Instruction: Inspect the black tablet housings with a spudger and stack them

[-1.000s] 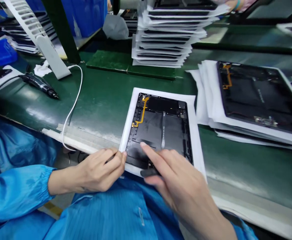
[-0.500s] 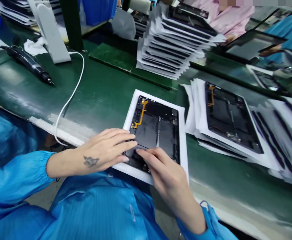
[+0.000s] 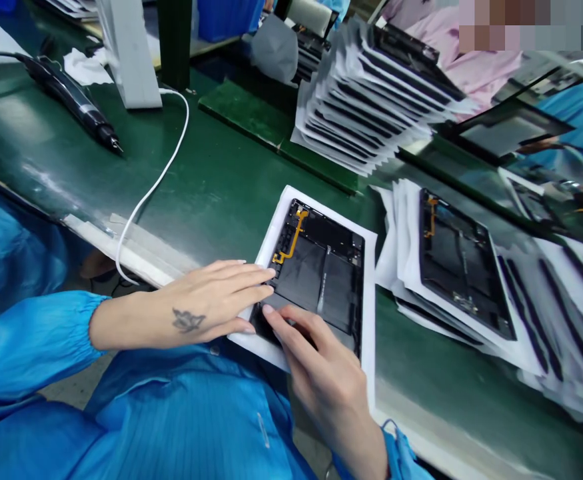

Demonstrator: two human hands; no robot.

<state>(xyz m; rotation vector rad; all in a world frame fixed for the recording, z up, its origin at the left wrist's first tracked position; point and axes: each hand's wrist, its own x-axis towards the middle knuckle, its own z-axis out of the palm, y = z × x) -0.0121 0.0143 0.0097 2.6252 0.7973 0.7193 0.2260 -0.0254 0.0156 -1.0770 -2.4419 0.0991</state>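
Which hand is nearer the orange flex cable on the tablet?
Left. The left hand has its fingertips just below the orange flex cable; the right hand is farther off, on the tablet's lower corner.

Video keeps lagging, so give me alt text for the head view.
Both hands rest on an open black tablet on a white sheet on a green bench mat, left hand at its near edge, right hand's fingers at its lower corner. More tablets lie stacked beyond.

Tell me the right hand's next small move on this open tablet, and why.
Probably press the open tablet flat at its lower edge with the right hand: its fingertips rest there, while the left hand steadies the side on the white sheet.
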